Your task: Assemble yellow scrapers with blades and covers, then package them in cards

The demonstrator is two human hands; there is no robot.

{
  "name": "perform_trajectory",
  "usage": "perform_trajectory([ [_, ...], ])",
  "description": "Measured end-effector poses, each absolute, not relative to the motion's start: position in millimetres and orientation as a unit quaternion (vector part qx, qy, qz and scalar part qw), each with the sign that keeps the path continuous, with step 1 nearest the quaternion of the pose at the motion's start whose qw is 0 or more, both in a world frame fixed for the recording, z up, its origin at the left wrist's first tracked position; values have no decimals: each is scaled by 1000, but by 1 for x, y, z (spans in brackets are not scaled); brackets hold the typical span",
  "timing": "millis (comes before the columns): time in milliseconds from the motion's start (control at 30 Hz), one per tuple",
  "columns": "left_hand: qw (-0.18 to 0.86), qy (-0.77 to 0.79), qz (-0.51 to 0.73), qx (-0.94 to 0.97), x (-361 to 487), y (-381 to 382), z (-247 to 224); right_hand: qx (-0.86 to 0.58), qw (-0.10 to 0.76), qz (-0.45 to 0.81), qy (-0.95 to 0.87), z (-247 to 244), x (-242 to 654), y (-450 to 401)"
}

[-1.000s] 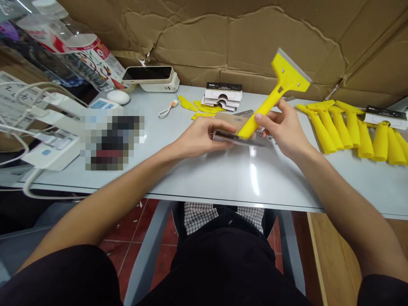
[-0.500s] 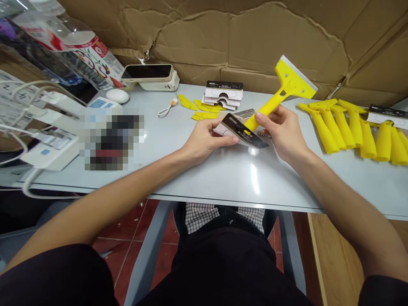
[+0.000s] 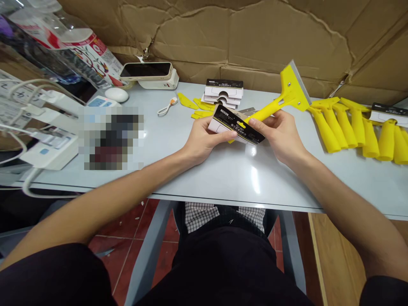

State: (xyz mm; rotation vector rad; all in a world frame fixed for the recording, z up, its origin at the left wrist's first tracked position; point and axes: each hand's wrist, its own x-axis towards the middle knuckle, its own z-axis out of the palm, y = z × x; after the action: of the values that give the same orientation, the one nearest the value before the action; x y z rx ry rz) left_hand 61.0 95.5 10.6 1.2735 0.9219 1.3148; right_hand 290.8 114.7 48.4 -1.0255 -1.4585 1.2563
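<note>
My left hand [image 3: 201,141] is closed on a folded black-and-white packaging card [image 3: 227,122], its thumb lying across the front. A yellow scraper [image 3: 291,91] with a metal blade is in my right hand [image 3: 285,132], pinched by the handle. The blade end points up and to the right. The handle runs down behind the card, and a bit of yellow shows below the card's lower edge. Part of the handle is hidden by the card and my fingers. Just behind my hands lie flat yellow pieces [image 3: 187,101] and a stack of similar cards [image 3: 223,91].
Several yellow handles [image 3: 328,129] lie in a row at the right, with another card [image 3: 389,112] on them. Left are a phone [image 3: 146,70], a white mouse [image 3: 116,94], a short cable [image 3: 167,107], power strips [image 3: 49,148] with cords, and bottles [image 3: 92,55]. Cardboard [image 3: 270,38] stands along the back.
The card has turned so its printed front faces me more. The scraper's head has tilted, its blade now steeper and facing right. The handle end now sits behind the card instead of showing through it.
</note>
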Motion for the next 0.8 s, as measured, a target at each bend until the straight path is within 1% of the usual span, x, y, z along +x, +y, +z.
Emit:
perform_trajectory([
  [167, 488, 406, 508, 583, 60, 91, 17, -430, 417, 507, -620, 49, 290, 112],
  [267, 503, 393, 518, 569, 62, 91, 19, -441, 437, 503, -601, 56, 290, 114],
  [400, 580, 376, 526, 495, 65, 93, 17, -455, 492, 546, -503, 66, 303, 127],
  [467, 618, 371, 518, 461, 66, 93, 17, -463, 512, 540, -481, 66, 312, 135],
  [533, 641, 368, 503, 449, 67, 91, 17, -467, 514, 524, -493, 63, 319, 143],
  [667, 651, 366, 482, 458, 70, 88, 19, -468, 497, 496, -536, 54, 319, 146],
  [800, 632, 369, 496, 467, 69, 89, 21, -469, 498, 465, -562, 51, 308, 136],
])
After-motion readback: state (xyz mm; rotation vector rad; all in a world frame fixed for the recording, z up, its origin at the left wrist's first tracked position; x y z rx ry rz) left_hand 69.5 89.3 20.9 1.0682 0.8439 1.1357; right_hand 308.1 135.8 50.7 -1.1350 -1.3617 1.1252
